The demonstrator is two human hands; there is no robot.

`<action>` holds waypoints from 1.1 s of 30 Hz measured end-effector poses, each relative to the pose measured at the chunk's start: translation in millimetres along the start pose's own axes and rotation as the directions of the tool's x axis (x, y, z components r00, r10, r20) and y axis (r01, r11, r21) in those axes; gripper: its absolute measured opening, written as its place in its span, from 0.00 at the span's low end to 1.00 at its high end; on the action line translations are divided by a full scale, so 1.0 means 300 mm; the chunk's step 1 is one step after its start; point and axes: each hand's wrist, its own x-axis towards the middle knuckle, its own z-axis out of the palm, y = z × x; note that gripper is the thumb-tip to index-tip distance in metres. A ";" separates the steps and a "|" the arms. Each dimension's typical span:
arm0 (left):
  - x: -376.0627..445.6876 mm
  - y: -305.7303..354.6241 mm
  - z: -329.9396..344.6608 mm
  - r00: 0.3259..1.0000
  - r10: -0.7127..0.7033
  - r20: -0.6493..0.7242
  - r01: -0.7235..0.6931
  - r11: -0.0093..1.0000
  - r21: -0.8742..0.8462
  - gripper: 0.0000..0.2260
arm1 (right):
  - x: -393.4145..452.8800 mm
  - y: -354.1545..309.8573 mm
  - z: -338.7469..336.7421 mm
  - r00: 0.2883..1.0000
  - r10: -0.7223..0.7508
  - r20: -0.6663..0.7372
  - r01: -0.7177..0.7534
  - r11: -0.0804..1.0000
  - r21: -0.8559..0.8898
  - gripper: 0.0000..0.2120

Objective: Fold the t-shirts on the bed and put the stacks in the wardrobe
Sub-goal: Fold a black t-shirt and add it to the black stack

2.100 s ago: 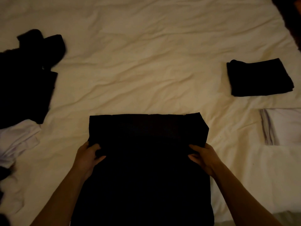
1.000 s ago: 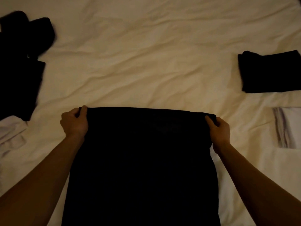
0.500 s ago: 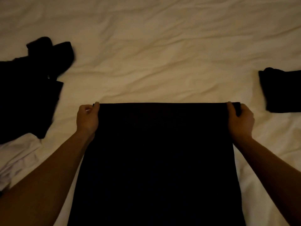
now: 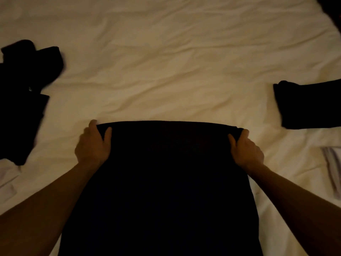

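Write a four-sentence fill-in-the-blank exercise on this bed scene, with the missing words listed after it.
1. Both hands pinch the far edge of the ____ t-shirt at its two corners.
2. The left hand grips the corner with its ____ on top of the cloth.
3. The folded black stack lies on the same side as the ____ hand.
4. The unfolded dark pile lies on the cream ____.

Missing words: black; thumb; right; sheet

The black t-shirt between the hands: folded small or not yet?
Not yet: the black t-shirt lies as one long panel, left hand and right hand pinching its far corners. Layers underneath cannot be told.
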 end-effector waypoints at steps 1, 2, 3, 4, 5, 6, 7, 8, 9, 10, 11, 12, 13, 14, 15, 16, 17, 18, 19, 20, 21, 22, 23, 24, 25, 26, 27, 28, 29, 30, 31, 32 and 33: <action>-0.015 0.009 0.004 0.995 0.042 -0.095 -0.038 0.998 0.051 0.27 | 0.001 -0.010 -0.002 0.994 0.005 -0.112 -0.010 0.999 -0.049 0.24; -0.042 0.029 0.005 0.977 0.104 -0.188 -0.091 0.993 0.076 0.28 | -0.005 -0.029 -0.003 0.967 -0.015 -0.255 -0.004 0.997 -0.077 0.24; -0.074 0.063 0.008 0.948 0.191 -0.255 -0.178 0.981 0.072 0.28 | -0.022 -0.061 -0.003 0.926 -0.074 -0.370 0.042 0.995 -0.094 0.25; -0.110 0.109 0.014 0.910 0.301 -0.284 -0.297 0.953 0.059 0.28 | -0.046 -0.104 0.003 0.881 -0.171 -0.441 0.135 0.985 -0.110 0.26; -0.147 0.163 0.028 0.860 0.429 -0.276 -0.430 0.901 0.062 0.26 | -0.077 -0.156 0.019 0.833 -0.289 -0.471 0.257 0.957 -0.132 0.26; -0.183 0.221 0.054 0.796 0.558 -0.234 -0.556 0.827 0.079 0.25 | -0.109 -0.210 0.047 0.792 -0.403 -0.459 0.370 0.914 -0.165 0.25; -0.216 0.279 0.088 0.735 0.657 -0.166 -0.651 0.753 0.100 0.24 | -0.141 -0.263 0.080 0.757 -0.492 -0.430 0.452 0.870 -0.198 0.24; -0.243 0.327 0.126 0.698 0.711 -0.088 -0.701 0.703 0.116 0.23 | -0.166 -0.308 0.120 0.738 -0.550 -0.391 0.506 0.834 -0.220 0.24; -0.261 0.359 0.162 0.696 0.718 -0.015 -0.710 0.691 0.134 0.23 | -0.184 -0.344 0.161 0.732 -0.587 -0.347 0.539 0.810 -0.232 0.24; -0.268 0.374 0.189 0.723 0.689 0.048 -0.687 0.711 0.151 0.24 | -0.196 -0.371 0.195 0.741 -0.604 -0.294 0.554 0.797 -0.241 0.26; -0.265 0.371 0.208 0.757 0.648 0.089 -0.652 0.738 0.173 0.25 | -0.200 -0.384 0.224 0.752 -0.614 -0.240 0.559 0.787 -0.260 0.27; -0.255 0.356 0.219 0.779 0.618 0.107 -0.626 0.754 0.199 0.25 | -0.192 -0.385 0.242 0.757 -0.621 -0.204 0.560 0.777 -0.288 0.28; -0.241 0.330 0.223 0.788 0.604 0.119 -0.613 0.756 0.228 0.26 | -0.177 -0.373 0.252 0.761 -0.619 -0.195 0.550 0.775 -0.312 0.27; -0.227 0.299 0.218 0.796 0.591 0.129 -0.602 0.756 0.257 0.26 | -0.161 -0.352 0.253 0.774 -0.603 -0.196 0.530 0.785 -0.322 0.26; -0.210 0.266 0.205 0.812 0.569 0.128 -0.580 0.763 0.286 0.27 | -0.143 -0.320 0.243 0.794 -0.573 -0.202 0.498 0.805 -0.323 0.27; -0.188 0.227 0.188 0.839 0.531 0.118 -0.540 0.785 0.304 0.28 | -0.123 -0.279 0.229 0.820 -0.536 -0.201 0.463 0.828 -0.317 0.29; -0.164 0.185 0.167 0.874 0.475 0.104 -0.483 0.820 0.308 0.29 | -0.105 -0.228 0.215 0.846 -0.497 -0.192 0.426 0.848 -0.317 0.30; -0.143 0.139 0.145 0.910 0.406 0.084 -0.412 0.863 0.293 0.30 | -0.088 -0.169 0.200 0.863 -0.474 -0.175 0.405 0.855 -0.323 0.31; -0.124 0.089 0.123 0.941 0.334 0.063 -0.338 0.901 0.271 0.30 | -0.071 -0.106 0.181 0.871 -0.462 -0.163 0.394 0.858 -0.329 0.31; -0.101 0.038 0.101 0.961 0.271 0.048 -0.275 0.932 0.236 0.30 | -0.060 -0.047 0.162 0.880 -0.448 -0.157 0.380 0.863 -0.333 0.31; -0.085 -0.008 0.075 0.972 0.229 0.045 -0.233 0.956 0.176 0.29 | -0.054 0.004 0.140 0.893 -0.420 -0.158 0.352 0.874 -0.333 0.31; -0.069 -0.055 0.051 0.975 0.217 0.049 -0.221 0.970 0.098 0.29 | -0.050 0.044 0.120 0.913 -0.374 -0.161 0.314 0.899 -0.306 0.31; -0.055 -0.098 0.027 0.973 0.225 0.046 -0.226 0.974 0.011 0.29 | -0.052 0.064 0.094 0.940 -0.303 -0.159 0.261 0.935 -0.238 0.30; -0.037 -0.134 0.010 0.973 0.228 0.037 -0.225 0.971 -0.085 0.29 | -0.056 0.070 0.068 0.962 -0.221 -0.161 0.204 0.972 -0.116 0.29; -0.015 -0.146 -0.010 0.978 0.208 0.027 -0.200 0.962 -0.185 0.28 | -0.046 0.070 0.050 0.982 -0.127 -0.142 0.137 0.989 0.063 0.29; 0.006 -0.135 -0.032 0.990 0.141 0.026 -0.127 0.948 -0.293 0.28 | -0.035 0.062 0.025 0.995 -0.027 -0.100 0.053 0.963 0.264 0.30; 0.021 -0.109 -0.048 0.998 0.041 0.054 -0.016 0.919 -0.393 0.27 | -0.018 0.056 0.001 0.997 0.066 -0.036 -0.043 0.894 0.445 0.31; 0.034 -0.080 -0.055 0.989 -0.056 0.135 0.115 0.867 -0.484 0.26 | -0.004 0.046 -0.026 0.991 0.131 0.037 -0.127 0.791 0.598 0.29; 0.048 -0.050 -0.061 0.965 -0.107 0.239 0.227 0.799 -0.557 0.24 | 0.009 0.036 -0.049 0.979 0.162 0.124 -0.202 0.675 0.710 0.24; 0.062 -0.031 -0.062 0.942 -0.112 0.317 0.288 0.752 -0.593 0.22 | 0.013 0.029 -0.061 0.967 0.145 0.209 -0.253 0.601 0.758 0.18; 0.069 -0.024 -0.064 0.929 -0.098 0.357 0.311 0.730 -0.609 0.20 | 0.010 0.025 -0.065 0.959 0.101 0.264 -0.271 0.585 0.764 0.15; 0.070 -0.024 -0.062 0.924 -0.094 0.369 0.321 0.714 -0.622 0.18 | 0.004 0.026 -0.061 0.957 0.061 0.283 -0.261 0.608 0.750 0.14; 0.065 -0.025 -0.062 0.926 -0.094 0.366 0.324 0.695 -0.641 0.16 | 0.000 0.028 -0.056 0.963 0.042 0.265 -0.231 0.632 0.740 0.14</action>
